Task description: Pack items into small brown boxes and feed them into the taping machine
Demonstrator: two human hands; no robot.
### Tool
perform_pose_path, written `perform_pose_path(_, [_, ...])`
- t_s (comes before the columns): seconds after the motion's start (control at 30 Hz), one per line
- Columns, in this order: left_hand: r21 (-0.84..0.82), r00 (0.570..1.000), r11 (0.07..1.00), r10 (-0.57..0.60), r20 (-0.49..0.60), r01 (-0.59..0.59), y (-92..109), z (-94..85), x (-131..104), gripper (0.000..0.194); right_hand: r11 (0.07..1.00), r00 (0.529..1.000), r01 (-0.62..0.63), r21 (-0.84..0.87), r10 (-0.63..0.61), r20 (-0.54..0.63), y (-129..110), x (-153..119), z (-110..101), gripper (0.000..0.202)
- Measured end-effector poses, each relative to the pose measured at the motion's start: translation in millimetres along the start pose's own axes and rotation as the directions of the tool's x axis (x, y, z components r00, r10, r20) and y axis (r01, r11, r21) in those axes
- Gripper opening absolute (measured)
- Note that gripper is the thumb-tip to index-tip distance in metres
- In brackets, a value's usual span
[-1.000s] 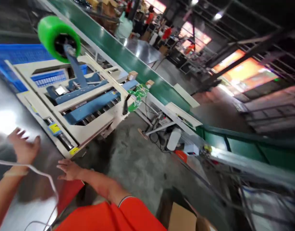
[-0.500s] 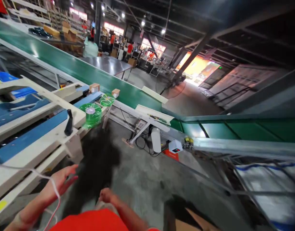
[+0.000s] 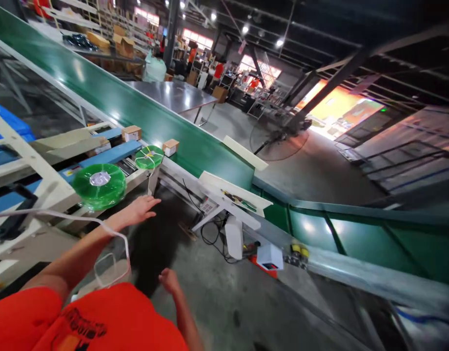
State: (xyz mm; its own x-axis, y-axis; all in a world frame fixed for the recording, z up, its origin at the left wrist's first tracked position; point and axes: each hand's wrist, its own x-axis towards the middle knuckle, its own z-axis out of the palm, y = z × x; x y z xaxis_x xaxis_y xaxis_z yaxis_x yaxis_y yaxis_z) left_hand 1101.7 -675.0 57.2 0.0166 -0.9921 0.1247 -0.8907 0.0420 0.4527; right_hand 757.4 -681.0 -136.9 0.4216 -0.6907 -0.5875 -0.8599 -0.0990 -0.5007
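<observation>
My left hand (image 3: 139,209) reaches forward with its fingers stretched out and holds nothing. It is beside a large roll of green tape (image 3: 116,192), wrapped in clear film, on the edge of the blue-and-cream machine (image 3: 56,195). A smaller green roll (image 3: 150,157), tied with pale straps, lies just beyond it. Low over the floor, my right hand (image 3: 169,280) is curled into a loose fist, with nothing visible in it. One small cardboard box (image 3: 131,133) sits on the machine's blue belt. Another small box (image 3: 170,147) rests at the edge of the green conveyor.
A long green conveyor belt (image 3: 195,146) crosses ahead, then bends right. On its near side are a white tray (image 3: 235,195) with tools and a white box-shaped device (image 3: 270,257). A pale cable (image 3: 126,243) loops by my left arm. Several people in orange are far off.
The view has moved forward, bringing the green rolls and machine end closer. My left hand has risen and stretched forward towards the rolls. My right hand stays low, still curled.
</observation>
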Motion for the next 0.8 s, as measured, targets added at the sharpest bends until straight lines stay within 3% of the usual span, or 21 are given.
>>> perform_pose_path(0.17, [0.044,0.986,0.990,-0.131,-0.098,0.136,-63,-28.8,120,0.052,0.992,0.992,0.122,0.026,-0.122,-0.015,-16,73,-47,0.011])
perform_pose_path(0.27, [0.059,0.975,0.980,-0.183,-0.130,0.192,-114,-46.6,192,0.053,0.979,0.974,0.201,0.040,-0.196,-0.112,-33,140,-91,0.025])
perform_pose_path(0.37, [0.062,0.955,0.962,-0.255,-0.153,0.267,-169,-65.7,255,0.050,0.951,0.923,0.303,0.064,-0.276,-0.267,-71,216,-148,0.048])
perform_pose_path(0.47, [0.059,0.892,0.900,-0.415,-0.176,0.431,-223,-91.6,302,0.049,0.914,0.824,0.405,-0.028,-0.378,-0.422,-134,289,-216,0.071])
perform_pose_path(0.57, [0.080,0.768,0.775,-0.597,-0.231,0.626,-273,-125.4,336,0.059,0.872,0.743,0.437,-0.220,-0.488,-0.458,-211,357,-288,0.089])
perform_pose_path(0.67, [0.091,0.652,0.660,-0.696,-0.300,0.746,-321,-157.1,364,0.081,0.807,0.719,0.434,-0.400,-0.578,-0.387,-288,419,-343,0.106])
perform_pose_path(0.73, [0.089,0.619,0.627,-0.720,-0.313,0.774,-350,-170.8,380,0.104,0.720,0.701,0.462,-0.518,-0.654,-0.283,-333,453,-363,0.108])
perform_pose_path(0.8, [0.086,0.622,0.626,-0.732,-0.278,0.775,-374,-176.9,391,0.120,0.587,0.677,0.512,-0.627,-0.725,-0.126,-372,480,-371,0.104])
